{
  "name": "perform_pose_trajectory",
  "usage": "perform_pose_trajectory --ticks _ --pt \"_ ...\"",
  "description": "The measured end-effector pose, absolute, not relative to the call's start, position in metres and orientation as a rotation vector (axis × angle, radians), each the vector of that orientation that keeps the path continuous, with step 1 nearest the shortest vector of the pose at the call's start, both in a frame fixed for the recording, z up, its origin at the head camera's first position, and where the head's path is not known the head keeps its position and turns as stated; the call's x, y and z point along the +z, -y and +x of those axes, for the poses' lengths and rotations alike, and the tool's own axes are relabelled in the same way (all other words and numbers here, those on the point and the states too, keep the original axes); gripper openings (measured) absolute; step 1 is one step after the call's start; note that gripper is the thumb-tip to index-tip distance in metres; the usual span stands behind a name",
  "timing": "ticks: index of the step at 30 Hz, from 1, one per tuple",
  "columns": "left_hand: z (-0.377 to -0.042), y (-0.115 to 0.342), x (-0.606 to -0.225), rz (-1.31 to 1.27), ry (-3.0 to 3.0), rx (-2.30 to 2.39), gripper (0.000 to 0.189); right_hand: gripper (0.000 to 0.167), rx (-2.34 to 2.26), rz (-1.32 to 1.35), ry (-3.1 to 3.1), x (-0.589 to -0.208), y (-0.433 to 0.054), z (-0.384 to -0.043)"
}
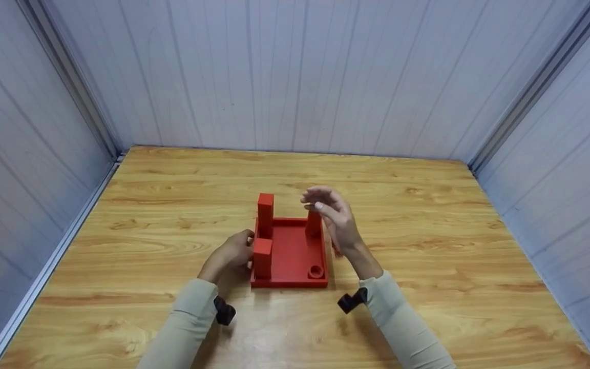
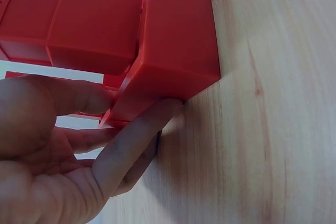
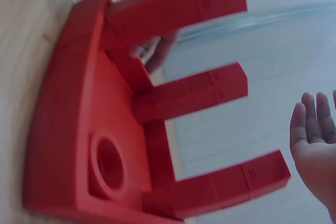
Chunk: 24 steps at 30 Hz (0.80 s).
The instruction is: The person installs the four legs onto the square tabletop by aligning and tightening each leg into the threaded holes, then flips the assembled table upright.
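An upturned red toy tabletop point(image 1: 292, 251) lies on the table with its raised rim upward. Three square red legs stand on it: one at the near left point(image 1: 262, 259), one at the far left point(image 1: 266, 215) and one at the far right point(image 1: 314, 224). At the near right corner is a round socket point(image 1: 316, 271). My left hand point(image 1: 234, 251) grips the left wall, thumb against the rim and a finger low on the side point(image 2: 165, 85). Beside the top of the far right leg is my right hand point(image 1: 338, 220), fingers loosely bent; in the right wrist view the right palm point(image 3: 320, 153) is apart from the legs.
A small red piece point(image 1: 336, 250) shows beside the tabletop, mostly hidden by the right wrist. The wooden table point(image 1: 428, 246) is bounded by white panel walls point(image 1: 300, 77) at the back and both sides.
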State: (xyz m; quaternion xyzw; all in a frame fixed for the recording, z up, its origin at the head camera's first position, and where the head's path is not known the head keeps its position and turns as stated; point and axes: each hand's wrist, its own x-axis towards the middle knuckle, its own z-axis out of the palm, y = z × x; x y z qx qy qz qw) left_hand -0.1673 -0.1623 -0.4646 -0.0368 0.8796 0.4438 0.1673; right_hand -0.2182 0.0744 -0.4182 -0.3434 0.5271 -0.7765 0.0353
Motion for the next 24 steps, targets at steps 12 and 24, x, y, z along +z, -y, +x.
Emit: perform_pose_trajectory --ticks 12,24 --pt "-0.168 0.162 -0.464 -0.059 -2.557 1.212 0.037 0.030 -2.540 -0.812 -1.727 -0.423 -0.095 -0.237" --pt "-0.169 0.162 -0.465 -0.049 -2.590 1.178 0.038 0.039 -2.563 -0.526 -1.987 -0.447 -0.109 -0.256"
